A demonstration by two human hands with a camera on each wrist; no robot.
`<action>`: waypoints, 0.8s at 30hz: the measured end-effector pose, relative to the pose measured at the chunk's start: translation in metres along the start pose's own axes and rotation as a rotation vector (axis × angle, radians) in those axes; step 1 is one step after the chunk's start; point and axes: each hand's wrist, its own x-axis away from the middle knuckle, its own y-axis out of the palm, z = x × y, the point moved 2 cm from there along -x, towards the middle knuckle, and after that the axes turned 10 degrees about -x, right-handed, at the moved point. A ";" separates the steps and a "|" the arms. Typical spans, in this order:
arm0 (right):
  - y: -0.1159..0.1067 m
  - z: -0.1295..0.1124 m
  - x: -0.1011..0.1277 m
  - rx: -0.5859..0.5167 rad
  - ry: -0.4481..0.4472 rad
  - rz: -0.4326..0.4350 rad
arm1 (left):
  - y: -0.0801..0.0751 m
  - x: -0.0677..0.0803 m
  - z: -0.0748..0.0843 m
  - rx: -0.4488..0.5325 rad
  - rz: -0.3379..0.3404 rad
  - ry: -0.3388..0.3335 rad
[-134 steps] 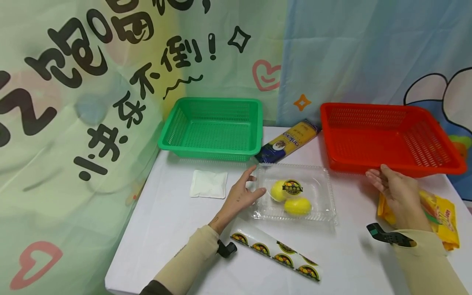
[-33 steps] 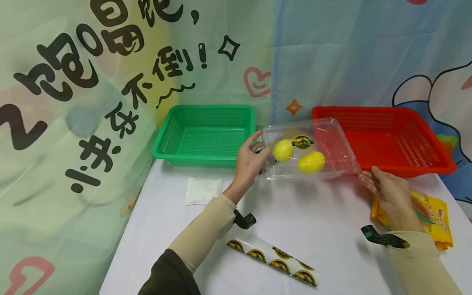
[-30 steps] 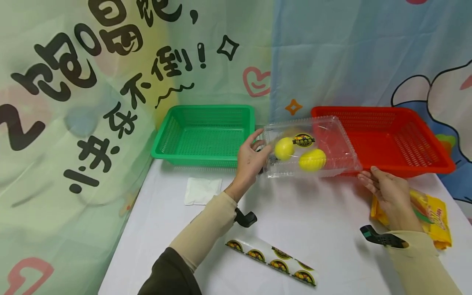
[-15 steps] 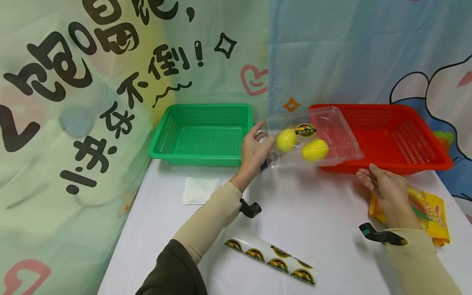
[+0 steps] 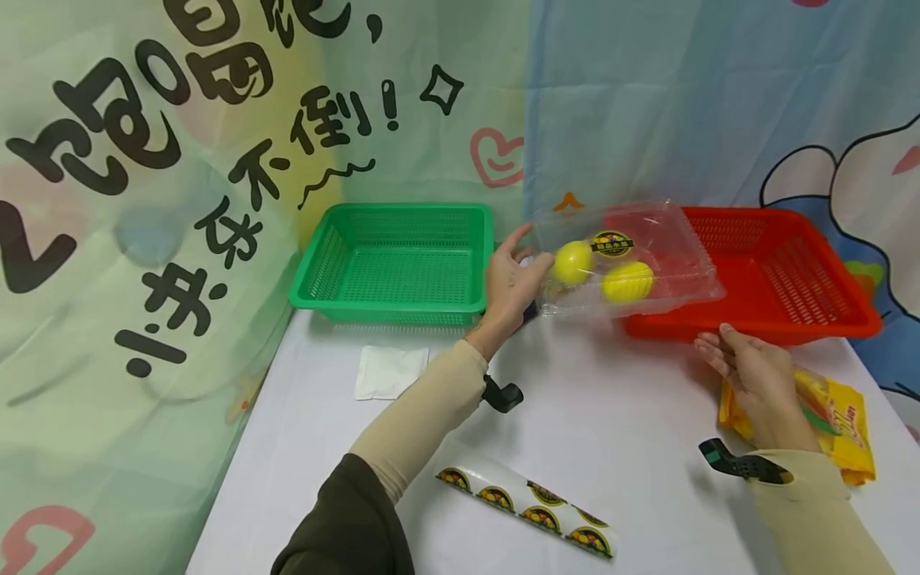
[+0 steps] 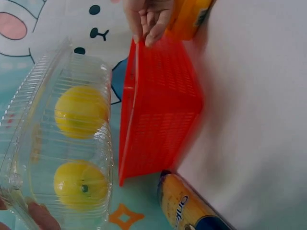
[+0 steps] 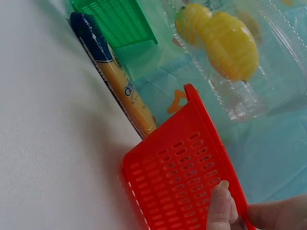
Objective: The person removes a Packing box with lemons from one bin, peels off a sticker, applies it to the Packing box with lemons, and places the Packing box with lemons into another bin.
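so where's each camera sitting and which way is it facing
Head: above the table, looking forward and down at the clear box the left hand holds over the red basket; both sleeves show.
Left wrist: beside the box, facing the basket; a left fingertip and the right hand show.
Right wrist: low by the basket; right fingertips show.
All share box and basket.

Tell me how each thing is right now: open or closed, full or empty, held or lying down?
Clear plastic clamshell box: closed, two yellow lemons inside, held up over the red basket's left end.
Left hand: grips the box's left end.
Right hand: fingers touch the red basket's front edge.
Red plastic basket: empty.
Green plastic basket: empty.
Yellow snack bag: lying flat.
Sticker strip: lying flat.
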 end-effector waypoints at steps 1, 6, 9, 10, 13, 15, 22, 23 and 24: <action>0.000 0.000 0.000 0.001 -0.002 -0.005 | 0.002 -0.001 0.001 -0.008 -0.001 0.000; 0.000 -0.002 0.001 -0.002 -0.015 -0.028 | 0.011 -0.004 0.006 -0.006 -0.010 0.000; 0.000 -0.001 0.001 -0.001 -0.012 -0.016 | 0.015 -0.006 0.008 0.003 -0.013 0.005; 0.000 -0.001 0.001 0.000 -0.011 -0.010 | 0.016 -0.006 0.009 0.004 -0.014 0.010; 0.000 0.001 0.001 -0.003 -0.014 -0.002 | 0.021 -0.008 0.012 -0.009 -0.011 0.027; -0.001 0.002 0.001 -0.011 -0.018 -0.004 | 0.024 -0.010 0.014 -0.026 -0.013 0.035; -0.001 0.003 0.001 -0.033 -0.027 -0.018 | 0.037 -0.015 0.016 -0.045 -0.016 0.013; -0.001 0.003 0.001 -0.036 -0.031 -0.022 | 0.039 -0.016 0.016 -0.051 -0.015 0.012; 0.000 0.002 0.001 -0.036 -0.036 -0.026 | 0.041 -0.017 0.016 -0.052 -0.013 0.010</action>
